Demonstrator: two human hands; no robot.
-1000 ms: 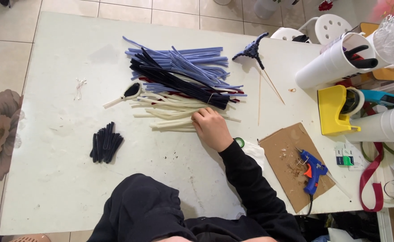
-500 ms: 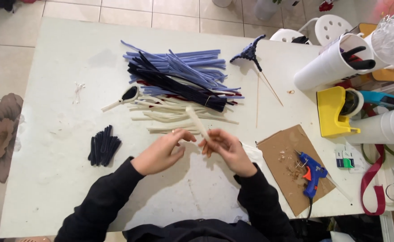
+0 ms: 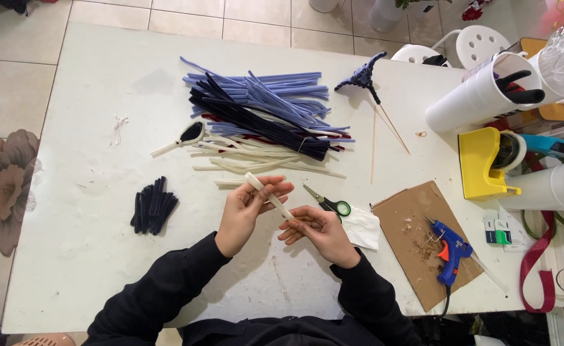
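I am looking down at a white table [image 3: 90, 128], with both my hands raised just above its near middle. My left hand [image 3: 247, 211] has its fingers curled together around a cream pipe cleaner [image 3: 268, 197], thumb pressing it against the fingertips. The stem runs slantwise from 10 o'clock down to 4 o'clock, its upper end poking out past my left fingers. My right hand [image 3: 320, 232] meets the lower end of the stem; its thumb and forefinger pinch it, while the other fingers are loosely bent and slightly spread. Both sleeves are black.

At 12 o'clock from my hands lies a pile of cream pipe cleaners [image 3: 263, 160], and beyond it a larger heap of blue and dark navy pipe cleaners [image 3: 263, 106]. Just beside my right hand, at 1 o'clock, rest small scissors with green handles [image 3: 328, 202], touching a white cloth [image 3: 362, 227]. At 9 o'clock, well apart from my hands, sits a small bundle of short dark pieces [image 3: 152, 205]. At 3 o'clock is a brown cardboard sheet [image 3: 416, 224] with a blue glue gun [image 3: 450, 251] lying on it. Farther toward 2 o'clock stand a yellow tape dispenser [image 3: 481, 163] and white tubes [image 3: 474, 99]. A dark blue twisted shape on a thin wooden stick [image 3: 365, 77] lies toward 1 o'clock.
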